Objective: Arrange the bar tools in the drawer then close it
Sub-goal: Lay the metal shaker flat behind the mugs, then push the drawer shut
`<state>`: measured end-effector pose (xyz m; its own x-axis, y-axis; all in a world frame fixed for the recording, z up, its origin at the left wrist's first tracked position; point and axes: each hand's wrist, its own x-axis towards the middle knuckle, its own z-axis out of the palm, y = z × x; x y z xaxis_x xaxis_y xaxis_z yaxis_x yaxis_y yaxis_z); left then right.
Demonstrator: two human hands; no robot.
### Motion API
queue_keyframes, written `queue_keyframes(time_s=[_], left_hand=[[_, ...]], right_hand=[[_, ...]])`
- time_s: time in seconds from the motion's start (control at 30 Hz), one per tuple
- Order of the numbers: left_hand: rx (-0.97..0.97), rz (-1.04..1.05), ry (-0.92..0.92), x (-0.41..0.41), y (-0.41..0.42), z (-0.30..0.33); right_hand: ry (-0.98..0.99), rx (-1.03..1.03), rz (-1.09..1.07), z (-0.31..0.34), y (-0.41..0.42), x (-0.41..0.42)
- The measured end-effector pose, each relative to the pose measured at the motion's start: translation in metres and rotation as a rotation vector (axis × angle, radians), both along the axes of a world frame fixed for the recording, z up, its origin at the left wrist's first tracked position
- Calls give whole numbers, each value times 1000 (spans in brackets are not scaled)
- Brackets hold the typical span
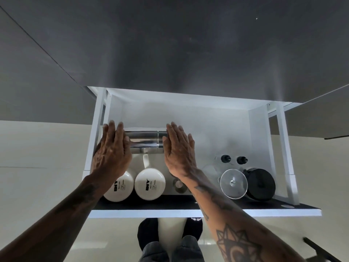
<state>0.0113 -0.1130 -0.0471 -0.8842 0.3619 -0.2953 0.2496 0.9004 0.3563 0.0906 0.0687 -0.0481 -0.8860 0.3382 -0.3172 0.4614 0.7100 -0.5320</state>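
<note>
The white drawer (151, 213) stands pulled out below a dark grey countertop (188, 44). A steel shaker (144, 141) lies on its side across the drawer's back left. My left hand (111, 150) presses flat against its left end and my right hand (178, 150) against its right end, so the shaker is clamped between my palms with fingers stretched out. In front of it lie two white mugs (150, 184) with their bases toward me. A small steel jigger (179, 185) sits partly hidden under my right wrist.
At the drawer's right front a clear stemmed glass (233, 183) lies beside a round black container (261, 184). Two black-topped pourer bottles (225, 158) lie behind them. The drawer's back right floor is bare. My feet (147, 233) stand on the pale floor below.
</note>
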Motion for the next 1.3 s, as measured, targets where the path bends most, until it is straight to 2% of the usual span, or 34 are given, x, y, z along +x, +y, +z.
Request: queue_keyframes(time_s=[0.13, 0.23, 0.33, 0.43, 0.8, 1.17, 1.3], left_hand=[[70, -138, 76, 31, 1, 27], [140, -133, 55, 78, 1, 53], [131, -224, 70, 121, -1, 59], [64, -267, 102, 130, 1, 53], [-27, -251, 145, 106, 18, 47], [-108, -231, 228, 38, 55, 43], [-65, -227, 270, 14, 68, 40]], right_hand=[[117, 19, -33, 46, 12, 33], [181, 158, -69, 77, 43, 107], [146, 284, -126, 72, 86, 177], [138, 336, -88, 54, 104, 203], [115, 385, -35, 41, 117, 177], [230, 458, -45, 35, 153, 105], [246, 465, -61, 32, 166, 79]])
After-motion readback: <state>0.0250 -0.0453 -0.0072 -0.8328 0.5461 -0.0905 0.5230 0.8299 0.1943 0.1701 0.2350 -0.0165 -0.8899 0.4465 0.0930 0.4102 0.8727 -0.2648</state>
